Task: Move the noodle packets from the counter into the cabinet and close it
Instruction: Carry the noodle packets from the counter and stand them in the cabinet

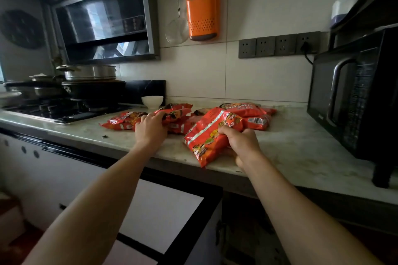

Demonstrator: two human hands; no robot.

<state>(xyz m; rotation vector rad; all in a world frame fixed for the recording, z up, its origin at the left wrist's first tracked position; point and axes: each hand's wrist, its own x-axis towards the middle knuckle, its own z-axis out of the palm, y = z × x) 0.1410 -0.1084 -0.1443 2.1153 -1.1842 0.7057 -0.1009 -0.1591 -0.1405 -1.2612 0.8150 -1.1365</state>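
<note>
Several red-orange noodle packets lie in a loose pile on the pale marble counter [286, 142]. My right hand [242, 146] grips a large packet [206, 137] by its right edge, tilted up at the counter's front. My left hand [150, 128] grips another packet [175, 112] in the middle of the pile. More packets [249, 111] lie behind, and one [120, 121] lies to the left. Below the counter the white cabinet door [163, 217] with a black frame stands swung open toward me; the dark cabinet interior [247, 228] shows beside it.
A gas stove [60, 109] with stacked pots [88, 84] fills the counter's left. A white bowl [152, 101] sits behind the pile. A black oven [355, 103] stands at the right. An orange utensil holder [202, 11] and a strainer hang on the tiled wall.
</note>
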